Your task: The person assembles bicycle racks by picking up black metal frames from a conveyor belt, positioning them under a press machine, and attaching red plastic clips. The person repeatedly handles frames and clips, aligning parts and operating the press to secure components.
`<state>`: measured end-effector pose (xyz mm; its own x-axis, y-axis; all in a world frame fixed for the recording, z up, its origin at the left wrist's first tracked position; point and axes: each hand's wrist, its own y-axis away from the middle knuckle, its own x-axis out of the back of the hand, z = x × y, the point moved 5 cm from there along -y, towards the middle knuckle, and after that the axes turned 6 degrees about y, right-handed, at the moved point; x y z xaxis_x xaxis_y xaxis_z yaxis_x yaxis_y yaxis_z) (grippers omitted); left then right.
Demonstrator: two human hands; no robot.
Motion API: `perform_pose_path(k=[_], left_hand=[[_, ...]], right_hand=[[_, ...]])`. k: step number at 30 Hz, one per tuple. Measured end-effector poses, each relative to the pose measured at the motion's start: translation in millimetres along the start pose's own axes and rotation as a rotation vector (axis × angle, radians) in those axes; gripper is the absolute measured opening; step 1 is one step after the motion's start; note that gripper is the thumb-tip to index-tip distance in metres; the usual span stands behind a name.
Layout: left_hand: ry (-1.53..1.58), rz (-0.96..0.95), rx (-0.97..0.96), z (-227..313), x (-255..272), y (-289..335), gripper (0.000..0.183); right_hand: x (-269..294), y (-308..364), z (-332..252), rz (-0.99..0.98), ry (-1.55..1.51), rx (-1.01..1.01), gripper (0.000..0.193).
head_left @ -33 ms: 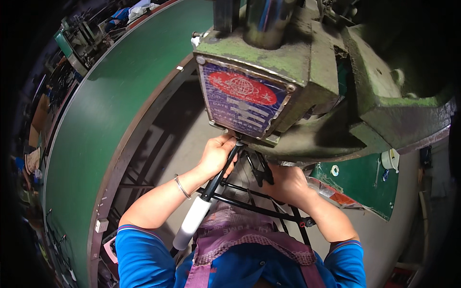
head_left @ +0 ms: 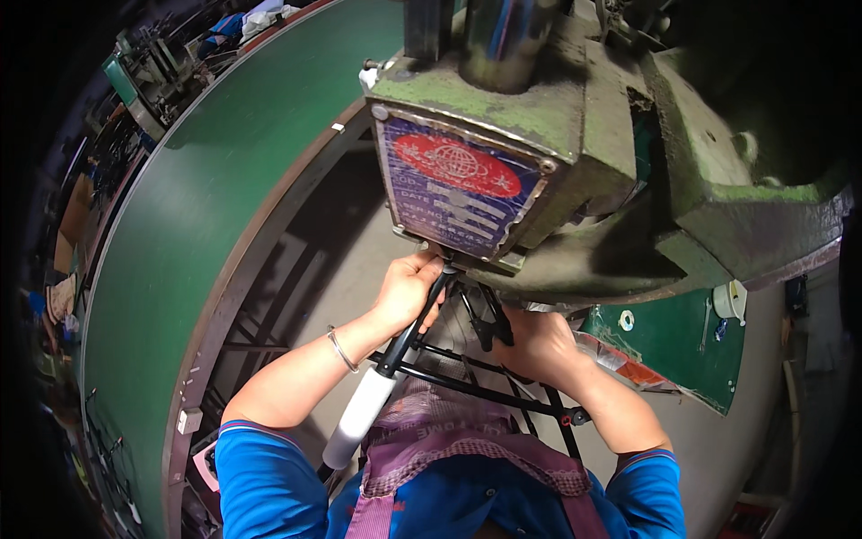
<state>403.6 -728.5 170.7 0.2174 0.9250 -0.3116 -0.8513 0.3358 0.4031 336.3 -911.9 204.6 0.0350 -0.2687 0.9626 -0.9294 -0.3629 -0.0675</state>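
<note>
Beneath the worn green metal machine head (head_left: 557, 121) we have the black tubular metal frame (head_left: 467, 388), its long white-sleeved tube (head_left: 373, 395) slanting from lower left up to the machine. Our left hand (head_left: 407, 289), nearer, grips the tube's upper end; our right hand (head_left: 539, 346) is by a black forked bracket (head_left: 499, 329), its grip hidden.

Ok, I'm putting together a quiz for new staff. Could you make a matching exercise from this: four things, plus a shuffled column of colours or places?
Things:
1. Frame
2. Bracelet
3. Apron
4. Machine

Colours or places:
A. Purple
B. Worn green
C. Black, held in the left grip
D. Silvery

Right pairs: 1-C, 2-D, 3-A, 4-B
</note>
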Motion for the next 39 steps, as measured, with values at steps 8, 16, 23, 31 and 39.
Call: perform_pose_path(k=[8, 16, 23, 31, 39], left_hand=[[-0.046, 0.076, 0.07, -15.9, 6.0, -3.7, 0.024], [0.014, 0.047, 0.082, -14.2, 3.3, -4.4, 0.025], [-0.012, 0.057, 0.154, -8.2, 0.1, -3.2, 0.023], [0.0, 0.103, 0.054, -20.3, 13.3, 4.8, 0.048], [-0.17, 0.335, -0.43, -0.6, 85.5, 133.1, 0.039]], right_hand=[[-18.9, 3.0, 4.2, -0.132, -0.001, -0.018, 0.041], [-16.5, -0.2, 4.8, -0.327, -0.039, -0.144, 0.04], [-6.4, -3.8, 2.8, -0.307, -0.119, -0.102, 0.031], [-5.4, -4.3, 1.5, -0.327, -0.062, -0.151, 0.032], [-5.4, 2.1, -10.8, -0.205, -0.027, -0.193, 0.05]])
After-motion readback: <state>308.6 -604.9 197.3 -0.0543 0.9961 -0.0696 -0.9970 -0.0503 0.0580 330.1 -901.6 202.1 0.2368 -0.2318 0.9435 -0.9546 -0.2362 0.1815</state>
